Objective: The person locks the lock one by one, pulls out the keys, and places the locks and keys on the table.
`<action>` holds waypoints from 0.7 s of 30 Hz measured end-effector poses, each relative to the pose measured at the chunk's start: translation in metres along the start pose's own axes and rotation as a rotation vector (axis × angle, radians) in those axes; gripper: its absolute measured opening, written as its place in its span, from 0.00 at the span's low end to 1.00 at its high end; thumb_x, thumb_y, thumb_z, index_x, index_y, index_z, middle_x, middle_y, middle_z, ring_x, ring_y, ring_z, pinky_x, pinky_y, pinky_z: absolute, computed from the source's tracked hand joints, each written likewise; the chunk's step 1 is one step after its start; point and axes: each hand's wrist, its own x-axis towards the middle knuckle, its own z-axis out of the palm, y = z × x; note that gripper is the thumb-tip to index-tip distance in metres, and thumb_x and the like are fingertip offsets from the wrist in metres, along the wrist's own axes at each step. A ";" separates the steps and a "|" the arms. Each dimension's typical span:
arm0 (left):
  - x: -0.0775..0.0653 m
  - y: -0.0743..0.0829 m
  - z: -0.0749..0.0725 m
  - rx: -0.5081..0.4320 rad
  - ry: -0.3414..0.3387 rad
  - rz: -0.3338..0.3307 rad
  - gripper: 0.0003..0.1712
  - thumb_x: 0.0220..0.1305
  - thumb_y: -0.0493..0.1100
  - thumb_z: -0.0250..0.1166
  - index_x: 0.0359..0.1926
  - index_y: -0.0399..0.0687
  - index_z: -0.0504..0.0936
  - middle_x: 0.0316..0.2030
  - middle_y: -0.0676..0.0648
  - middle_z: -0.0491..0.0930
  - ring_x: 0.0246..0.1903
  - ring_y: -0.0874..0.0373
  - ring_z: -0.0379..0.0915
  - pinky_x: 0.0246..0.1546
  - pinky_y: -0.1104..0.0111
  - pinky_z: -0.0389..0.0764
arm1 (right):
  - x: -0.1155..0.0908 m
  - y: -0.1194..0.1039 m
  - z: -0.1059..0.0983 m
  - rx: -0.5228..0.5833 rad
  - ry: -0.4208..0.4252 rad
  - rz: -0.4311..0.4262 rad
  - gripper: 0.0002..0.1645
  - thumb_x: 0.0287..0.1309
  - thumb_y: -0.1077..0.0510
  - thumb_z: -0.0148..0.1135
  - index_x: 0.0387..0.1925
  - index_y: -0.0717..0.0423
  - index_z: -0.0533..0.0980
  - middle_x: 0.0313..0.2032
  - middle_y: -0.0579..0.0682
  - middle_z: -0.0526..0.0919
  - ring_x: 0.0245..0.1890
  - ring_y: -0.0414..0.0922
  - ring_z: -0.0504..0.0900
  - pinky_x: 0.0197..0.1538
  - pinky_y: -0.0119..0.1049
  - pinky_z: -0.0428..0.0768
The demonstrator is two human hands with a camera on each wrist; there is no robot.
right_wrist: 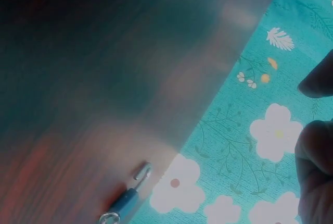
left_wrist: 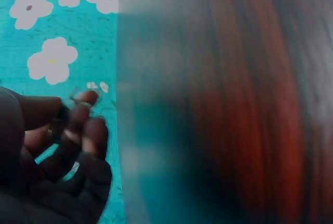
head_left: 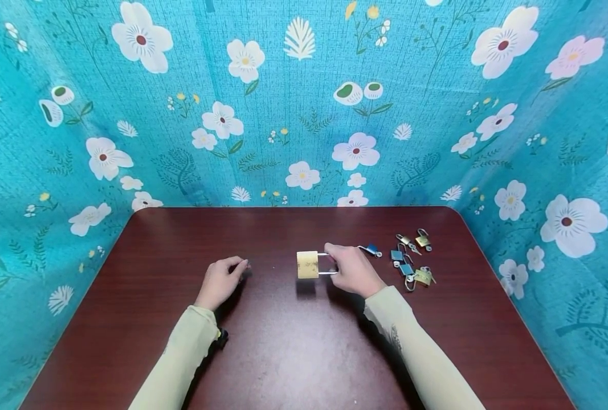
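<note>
Padlock [head_left: 307,265] gripped by its shackle [head_left: 327,273] in the curled right hand [head_left: 354,269], above the table [head_left: 293,353]; small blurred thing [left_wrist: 61,119] pinched in nearly closed left hand [head_left: 220,281].

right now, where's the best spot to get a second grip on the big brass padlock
Probably the big brass padlock's body, from the left: that blocky end points left, uncovered, while the right hand holds the shackle opposite.
</note>
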 end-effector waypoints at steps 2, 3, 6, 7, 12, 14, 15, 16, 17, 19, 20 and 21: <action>0.000 -0.004 0.000 0.082 0.049 -0.009 0.13 0.75 0.47 0.63 0.45 0.47 0.90 0.38 0.44 0.90 0.37 0.46 0.85 0.45 0.51 0.83 | 0.000 0.000 0.002 0.000 0.003 0.004 0.24 0.39 0.74 0.64 0.24 0.48 0.61 0.20 0.41 0.59 0.21 0.39 0.55 0.27 0.32 0.54; 0.000 -0.006 -0.001 0.117 0.071 -0.010 0.12 0.74 0.46 0.64 0.44 0.46 0.91 0.39 0.43 0.90 0.39 0.45 0.86 0.46 0.49 0.83 | 0.000 0.000 0.003 0.001 0.003 0.008 0.24 0.39 0.74 0.64 0.24 0.48 0.61 0.20 0.41 0.59 0.21 0.39 0.55 0.27 0.32 0.54; -0.001 -0.010 -0.003 0.180 0.107 -0.022 0.09 0.71 0.43 0.66 0.40 0.45 0.91 0.39 0.42 0.90 0.38 0.43 0.85 0.43 0.47 0.82 | 0.001 0.001 0.005 0.004 -0.002 0.017 0.24 0.40 0.74 0.64 0.24 0.48 0.60 0.20 0.41 0.59 0.22 0.40 0.56 0.27 0.33 0.55; -0.001 -0.011 -0.004 0.191 0.107 -0.027 0.08 0.70 0.43 0.67 0.38 0.45 0.90 0.38 0.42 0.90 0.36 0.44 0.84 0.41 0.47 0.81 | 0.001 0.001 0.006 0.003 -0.004 0.018 0.24 0.40 0.74 0.64 0.24 0.48 0.60 0.20 0.41 0.58 0.22 0.40 0.57 0.27 0.33 0.56; -0.002 -0.013 -0.007 0.240 0.094 -0.047 0.05 0.67 0.42 0.68 0.36 0.47 0.88 0.33 0.45 0.85 0.33 0.48 0.80 0.38 0.49 0.79 | 0.004 0.001 0.009 0.000 -0.017 0.030 0.23 0.40 0.73 0.64 0.25 0.48 0.60 0.20 0.41 0.57 0.22 0.41 0.58 0.27 0.33 0.56; -0.003 -0.012 -0.008 0.256 0.092 -0.050 0.05 0.67 0.42 0.68 0.37 0.47 0.88 0.34 0.45 0.83 0.34 0.48 0.80 0.38 0.49 0.79 | 0.005 0.001 0.010 0.003 -0.021 0.035 0.23 0.40 0.73 0.63 0.24 0.48 0.59 0.20 0.41 0.56 0.22 0.41 0.57 0.27 0.33 0.55; -0.003 -0.011 -0.007 0.265 0.092 -0.047 0.06 0.67 0.43 0.69 0.39 0.47 0.88 0.35 0.45 0.83 0.34 0.47 0.80 0.38 0.49 0.79 | 0.005 0.001 0.010 0.008 -0.022 0.037 0.23 0.40 0.73 0.63 0.24 0.48 0.59 0.20 0.41 0.56 0.22 0.41 0.57 0.27 0.33 0.55; -0.004 -0.009 -0.006 0.281 0.096 -0.032 0.07 0.67 0.44 0.69 0.41 0.46 0.87 0.36 0.44 0.83 0.36 0.47 0.81 0.39 0.49 0.80 | 0.005 0.001 0.011 0.011 -0.024 0.038 0.23 0.40 0.73 0.62 0.24 0.48 0.59 0.20 0.41 0.56 0.22 0.41 0.57 0.27 0.33 0.55; -0.005 -0.007 -0.005 0.294 0.099 -0.009 0.10 0.67 0.46 0.70 0.44 0.46 0.87 0.39 0.43 0.83 0.38 0.45 0.81 0.41 0.48 0.81 | 0.006 0.001 0.012 0.017 -0.025 0.039 0.23 0.40 0.73 0.62 0.24 0.48 0.59 0.20 0.41 0.56 0.22 0.41 0.57 0.27 0.33 0.56; -0.005 0.001 -0.001 0.302 0.083 0.064 0.18 0.67 0.48 0.71 0.54 0.45 0.85 0.47 0.42 0.83 0.47 0.43 0.81 0.47 0.46 0.82 | 0.006 0.001 0.013 0.027 -0.027 0.041 0.23 0.40 0.73 0.61 0.24 0.48 0.60 0.20 0.40 0.56 0.22 0.40 0.58 0.27 0.33 0.56; -0.005 0.006 0.002 0.294 0.069 0.110 0.23 0.67 0.50 0.72 0.58 0.45 0.82 0.52 0.41 0.82 0.52 0.43 0.80 0.51 0.46 0.81 | 0.007 0.001 0.014 0.035 -0.027 0.042 0.22 0.40 0.73 0.61 0.24 0.48 0.60 0.20 0.40 0.56 0.22 0.40 0.58 0.27 0.33 0.56; -0.005 0.011 0.005 0.286 0.051 0.158 0.28 0.66 0.51 0.73 0.63 0.46 0.80 0.56 0.42 0.81 0.56 0.43 0.78 0.54 0.45 0.81 | 0.007 0.000 0.015 0.043 -0.032 0.043 0.22 0.40 0.74 0.60 0.24 0.49 0.60 0.20 0.40 0.56 0.22 0.40 0.58 0.27 0.33 0.56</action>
